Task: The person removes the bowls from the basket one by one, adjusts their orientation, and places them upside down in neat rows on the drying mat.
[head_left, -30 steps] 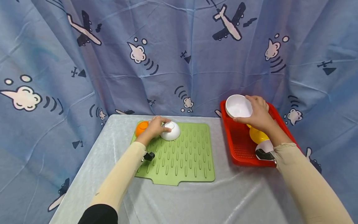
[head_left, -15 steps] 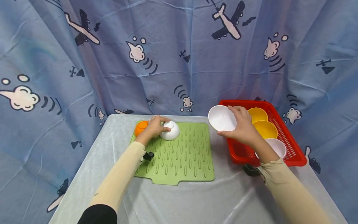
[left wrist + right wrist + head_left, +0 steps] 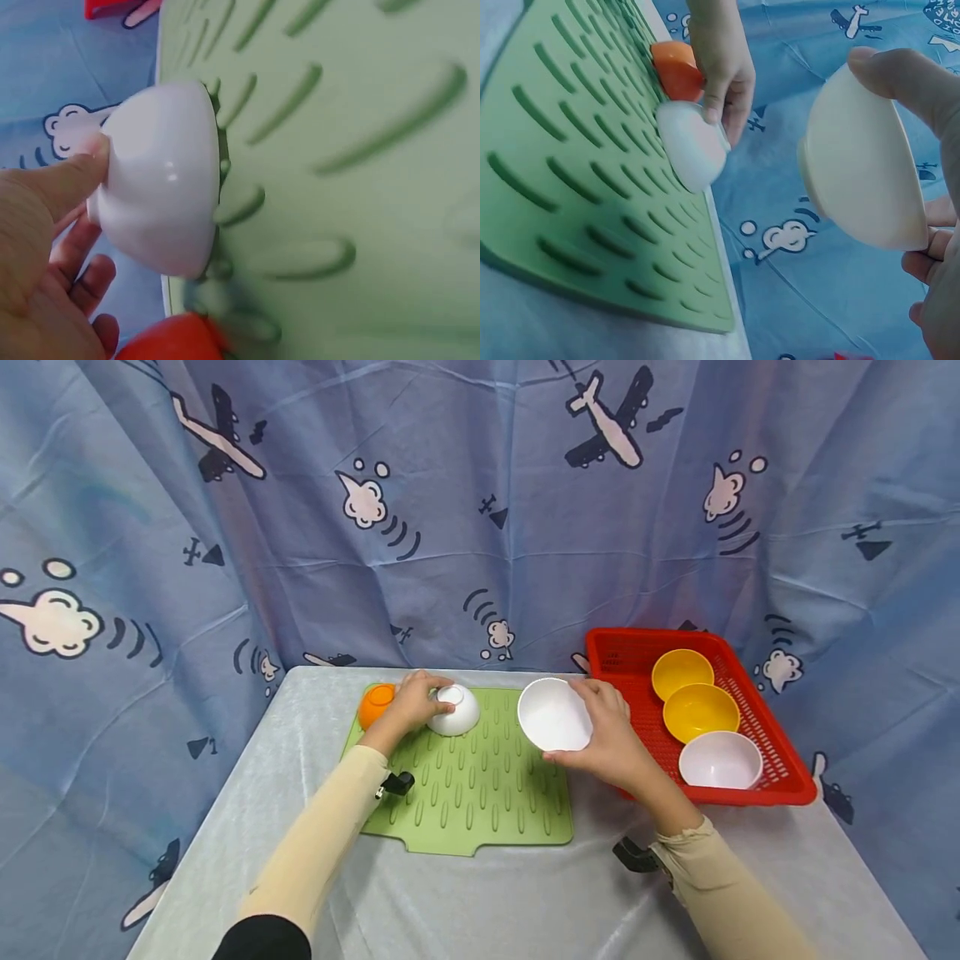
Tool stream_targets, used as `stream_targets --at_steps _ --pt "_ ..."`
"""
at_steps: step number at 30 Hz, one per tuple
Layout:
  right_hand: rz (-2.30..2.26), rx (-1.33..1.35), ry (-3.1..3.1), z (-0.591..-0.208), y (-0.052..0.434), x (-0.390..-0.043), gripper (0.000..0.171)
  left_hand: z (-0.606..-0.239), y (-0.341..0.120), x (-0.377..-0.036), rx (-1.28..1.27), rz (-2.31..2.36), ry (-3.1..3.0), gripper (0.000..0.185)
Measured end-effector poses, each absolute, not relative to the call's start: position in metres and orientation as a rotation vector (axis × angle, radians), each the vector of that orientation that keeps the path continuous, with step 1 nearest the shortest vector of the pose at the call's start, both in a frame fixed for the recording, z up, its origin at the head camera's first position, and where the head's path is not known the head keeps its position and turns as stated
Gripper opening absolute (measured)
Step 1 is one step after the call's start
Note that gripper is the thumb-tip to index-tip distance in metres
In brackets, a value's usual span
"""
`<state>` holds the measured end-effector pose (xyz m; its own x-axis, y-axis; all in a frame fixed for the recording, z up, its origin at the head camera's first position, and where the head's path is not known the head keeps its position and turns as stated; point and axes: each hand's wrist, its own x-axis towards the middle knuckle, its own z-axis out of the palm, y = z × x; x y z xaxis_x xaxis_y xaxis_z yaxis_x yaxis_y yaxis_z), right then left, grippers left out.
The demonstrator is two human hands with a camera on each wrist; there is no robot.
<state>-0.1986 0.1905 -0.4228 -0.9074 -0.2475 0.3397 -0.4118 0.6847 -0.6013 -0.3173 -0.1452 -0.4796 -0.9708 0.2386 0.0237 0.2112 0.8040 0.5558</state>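
A white bowl [image 3: 454, 709] sits upside down at the far end of the green ridged mat [image 3: 480, 785]. My left hand [image 3: 411, 700] holds it by its base, thumb on the foot [image 3: 94, 176]. An orange bowl [image 3: 375, 703] lies upside down just left of it. My right hand [image 3: 611, 739] grips a second white bowl [image 3: 553, 714], tilted on edge above the mat's right side, thumb on its rim [image 3: 862, 169]. The left hand and its bowl [image 3: 691, 144] also show in the right wrist view.
A red basket [image 3: 633, 660] at the right holds two yellow bowls [image 3: 681, 670] [image 3: 701, 708] and a white bowl [image 3: 720, 760]. A grey cloth [image 3: 487, 902] covers the table, and a blue curtain with planes hangs behind it.
My right hand has carried the white bowl out of the red basket, leftward and down, to above the mat's right side. The left hand has stayed on the upturned bowl.
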Motion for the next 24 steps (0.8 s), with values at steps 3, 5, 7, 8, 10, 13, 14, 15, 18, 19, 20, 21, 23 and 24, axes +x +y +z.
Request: stream_targets --at_steps 3,5,7,8,10,13,14,15,18,19,20,21,23,24 --pt "1.055 0.526 -2.673 -0.429 0.184 -0.193 0.11 -0.481 -0.145 -0.315 0.334 0.93 2.951 0.056" --pt "1.056 0.527 -2.676 -0.434 0.181 -0.19 0.11 -0.481 -0.144 -0.313 0.315 0.948 2.956 0.056" --pt "1.055 0.527 -2.679 -0.437 0.178 -0.186 0.112 -0.481 -0.143 -0.311 0.311 0.96 2.965 0.056" --pt "1.053 0.527 -2.679 -0.439 0.177 -0.184 0.112 -0.481 -0.143 -0.311 0.31 0.967 2.968 0.056" --pt "1.049 0.528 -2.679 -0.443 0.175 -0.181 0.114 -0.481 -0.143 -0.309 0.317 0.965 2.981 0.057" --pt "1.047 0.528 -2.684 -0.447 0.171 -0.176 0.115 -0.481 -0.144 -0.304 0.31 0.972 2.993 0.058" --pt "1.04 0.527 -2.685 -0.449 0.17 -0.175 0.115 -0.481 -0.145 -0.302 0.311 0.976 2.998 0.059" --pt "1.037 0.524 -2.686 -0.451 0.169 -0.174 0.115 -0.48 -0.145 -0.299 0.312 0.978 3.004 0.06" --pt "1.026 0.523 -2.687 -0.455 0.168 -0.173 0.116 -0.476 -0.143 -0.288 0.332 1.037 3.008 0.061" --pt "1.018 0.525 -2.688 -0.457 0.168 -0.172 0.116 -0.475 -0.142 -0.283 0.347 1.066 3.004 0.061" --pt "1.015 0.53 -2.685 -0.458 0.167 -0.172 0.116 -0.473 -0.141 -0.278 0.367 1.106 2.995 0.06" --pt "1.012 0.536 -2.681 -0.459 0.167 -0.172 0.117 -0.471 -0.14 -0.273 0.386 1.15 2.98 0.059" --pt "1.002 0.553 -2.671 -0.461 0.166 -0.171 0.118 -0.467 -0.136 -0.261 0.412 1.264 2.916 0.057" --pt "0.997 0.561 -2.664 -0.461 0.166 -0.171 0.118 -0.465 -0.135 -0.255 0.424 1.313 2.882 0.056"
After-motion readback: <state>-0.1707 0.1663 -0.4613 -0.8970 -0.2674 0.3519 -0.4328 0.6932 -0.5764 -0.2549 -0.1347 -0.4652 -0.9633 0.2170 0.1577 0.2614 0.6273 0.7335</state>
